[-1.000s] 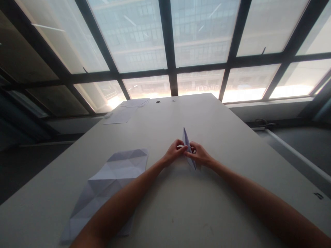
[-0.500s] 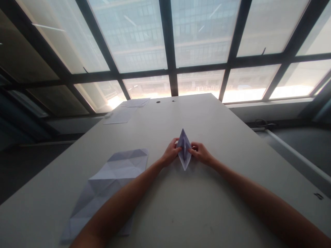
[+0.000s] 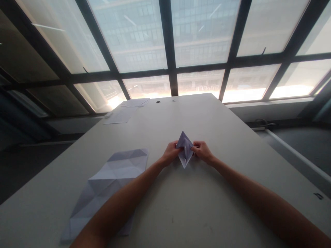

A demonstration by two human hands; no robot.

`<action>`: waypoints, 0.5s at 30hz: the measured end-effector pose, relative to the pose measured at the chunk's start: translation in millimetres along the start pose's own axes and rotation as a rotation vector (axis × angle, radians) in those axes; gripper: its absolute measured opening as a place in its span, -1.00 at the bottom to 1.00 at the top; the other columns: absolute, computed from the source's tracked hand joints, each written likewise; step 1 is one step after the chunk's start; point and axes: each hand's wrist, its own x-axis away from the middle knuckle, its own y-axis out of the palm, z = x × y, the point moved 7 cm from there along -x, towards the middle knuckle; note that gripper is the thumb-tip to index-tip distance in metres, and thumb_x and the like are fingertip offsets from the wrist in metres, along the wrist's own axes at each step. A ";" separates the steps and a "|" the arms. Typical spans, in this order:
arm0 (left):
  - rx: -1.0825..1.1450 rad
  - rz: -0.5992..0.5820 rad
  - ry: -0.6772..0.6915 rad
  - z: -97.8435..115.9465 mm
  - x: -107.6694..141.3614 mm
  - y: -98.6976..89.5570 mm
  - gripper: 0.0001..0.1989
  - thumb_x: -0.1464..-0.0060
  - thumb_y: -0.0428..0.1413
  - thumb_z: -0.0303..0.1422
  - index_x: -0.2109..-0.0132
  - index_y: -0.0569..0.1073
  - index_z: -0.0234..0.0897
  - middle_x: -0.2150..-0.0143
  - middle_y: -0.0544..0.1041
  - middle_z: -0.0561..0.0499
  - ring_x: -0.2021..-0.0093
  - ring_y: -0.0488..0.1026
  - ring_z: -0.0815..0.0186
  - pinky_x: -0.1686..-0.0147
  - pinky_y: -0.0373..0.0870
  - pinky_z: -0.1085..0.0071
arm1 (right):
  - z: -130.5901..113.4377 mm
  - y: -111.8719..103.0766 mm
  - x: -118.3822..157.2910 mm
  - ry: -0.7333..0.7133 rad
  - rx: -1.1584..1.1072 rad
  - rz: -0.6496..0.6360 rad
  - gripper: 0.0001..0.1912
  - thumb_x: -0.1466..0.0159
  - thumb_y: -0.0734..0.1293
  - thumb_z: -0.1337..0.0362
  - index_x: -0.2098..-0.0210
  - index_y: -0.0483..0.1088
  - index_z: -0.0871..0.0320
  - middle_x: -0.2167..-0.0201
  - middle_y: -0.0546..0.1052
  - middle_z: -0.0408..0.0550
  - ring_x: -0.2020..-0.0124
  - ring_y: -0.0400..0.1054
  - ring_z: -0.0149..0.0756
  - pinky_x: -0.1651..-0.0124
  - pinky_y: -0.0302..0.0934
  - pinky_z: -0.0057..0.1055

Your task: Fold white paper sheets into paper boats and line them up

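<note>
Spanning the background, a dark-framed window wall (image 3: 139, 38) lights the work from beyond the far end of the table (image 3: 227, 144), whose pale, level surface leaves room around both hands. On the person's left lies a creased sheet (image 3: 119, 168), partly hidden by the left forearm (image 3: 121, 203); carrying that forearm clear of it would spare the sheet a stray crease. Farther off, near the table's far left corner, rest some flat sheets (image 3: 120, 115), well apart from the work.

Between the hands, in the middle of the table, is the folded paper (image 3: 183, 139), a diamond with one point directed away from the person and one toward them. Whether its underside touches the table cannot be told. The left hand (image 3: 170, 152) pinches its left side and the right hand (image 3: 204, 152) its right corner, so each grip is closed on paper; fingers behind it are largely hidden.

The step in hand is judged to be a parting of the two flanks. It calls for equal, gentle outward pressure, since a stronger pull from one side could skew the diamond or tear a corner. The left thumb (image 3: 179, 149) reaches farther in than the right thumb (image 3: 193, 148); matching their positions should even the spread. Smallest of all, the central ridge (image 3: 186, 148) appears slightly bowed and serves as the guide for symmetry.
</note>
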 end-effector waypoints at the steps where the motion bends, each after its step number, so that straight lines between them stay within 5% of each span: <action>1: -0.013 0.013 -0.011 -1.0 0.2 -0.7 -0.76 0.05 0.26 -0.27 0.31 0.54 -0.40 0.39 0.54 -0.02 0.41 0.44 0.30 0.42 0.30 0.47 | 0.5 -0.5 0.2 0.012 -0.006 0.008 -0.86 0.00 0.29 0.26 0.63 0.24 0.12 0.72 0.36 -0.21 0.66 0.27 -0.38 0.60 0.08 -0.50; 8: -0.023 0.054 -0.051 -7.5 -1.0 -3.6 -0.75 0.06 0.26 -0.25 0.35 0.56 -0.42 0.43 0.53 -0.03 0.45 0.41 0.31 0.46 0.26 0.46 | 5.4 -6.4 1.1 0.048 -0.038 0.076 -0.85 -0.01 0.29 0.23 0.61 0.27 0.13 0.68 0.35 -0.23 0.64 0.28 -0.37 0.57 0.14 -0.47; 15: 0.065 -0.051 -0.107 -10.7 -0.7 2.1 -0.73 0.08 0.27 -0.26 0.29 0.57 -0.41 0.36 0.57 -0.06 0.40 0.45 0.27 0.38 0.32 0.42 | -4.8 -8.1 2.6 0.023 -0.143 0.019 -0.86 0.03 0.32 0.25 0.53 0.24 0.12 0.61 0.33 -0.25 0.54 0.21 -0.41 0.48 0.06 -0.49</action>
